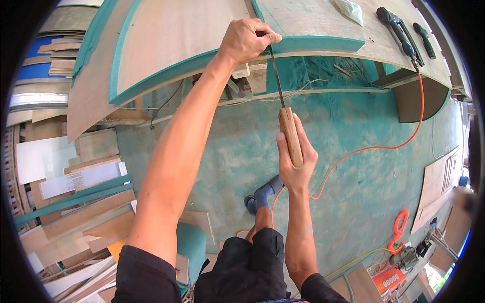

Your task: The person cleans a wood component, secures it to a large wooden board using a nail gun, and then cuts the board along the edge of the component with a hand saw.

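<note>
Teal dusty floor (242,151) w/ orange cable (374,147); plywood bench (313,20) above.

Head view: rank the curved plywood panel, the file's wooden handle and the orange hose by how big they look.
1. Curved plywood panel, by far the largest.
2. Orange hose, long but thin.
3. Wooden handle, gripped in the right hand.
The handle is nearer the camera, so its real size is unsure.
</note>
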`<state>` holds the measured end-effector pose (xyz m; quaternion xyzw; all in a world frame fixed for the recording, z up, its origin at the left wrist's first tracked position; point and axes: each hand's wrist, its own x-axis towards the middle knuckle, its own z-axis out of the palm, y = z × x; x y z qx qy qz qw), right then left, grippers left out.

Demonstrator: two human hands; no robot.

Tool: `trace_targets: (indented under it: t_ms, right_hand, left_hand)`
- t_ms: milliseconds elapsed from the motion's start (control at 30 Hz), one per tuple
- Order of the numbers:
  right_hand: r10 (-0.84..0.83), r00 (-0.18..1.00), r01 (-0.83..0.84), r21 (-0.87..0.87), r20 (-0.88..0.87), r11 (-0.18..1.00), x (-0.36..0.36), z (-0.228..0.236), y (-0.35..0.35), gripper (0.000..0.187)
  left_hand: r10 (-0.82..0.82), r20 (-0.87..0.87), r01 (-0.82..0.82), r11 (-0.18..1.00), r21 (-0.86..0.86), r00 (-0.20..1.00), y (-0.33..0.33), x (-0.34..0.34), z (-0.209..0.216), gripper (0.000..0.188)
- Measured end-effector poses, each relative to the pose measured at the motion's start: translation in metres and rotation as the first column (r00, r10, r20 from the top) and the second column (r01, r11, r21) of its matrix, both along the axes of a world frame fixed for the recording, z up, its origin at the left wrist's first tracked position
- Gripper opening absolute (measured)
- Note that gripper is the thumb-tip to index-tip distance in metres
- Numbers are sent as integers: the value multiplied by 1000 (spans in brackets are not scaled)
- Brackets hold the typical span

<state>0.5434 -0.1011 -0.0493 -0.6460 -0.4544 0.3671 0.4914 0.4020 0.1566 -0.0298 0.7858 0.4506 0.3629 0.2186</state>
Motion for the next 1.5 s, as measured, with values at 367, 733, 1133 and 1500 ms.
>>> trace_targets:
  t_ms: [367, 733, 1133, 1500]
  right_hand:
    - [0, 999, 0, 12, -34, 1000, -2, -9, 2, 51]
    - [19, 999, -20, -26, -31, 999, -2, 2, 4, 49]
    - [-11, 999, 9, -43, -48, 999, 0, 10, 10, 49]
    - [4, 1000, -4, -8, 15, 1000, 5, 8, -8, 49]
  left_hand:
    - [-22, 2, 22, 999, 35, 1000, 0, -3, 5, 20]
    - [9, -30, -9, 1000, 1, 999, 1, -4, 4, 23]
    - [6, -35, -6, 1000, -3, 999, 2, -2, 3, 26]
    - [-10, -9, 10, 999, 30, 1000, -1, -4, 0, 27]
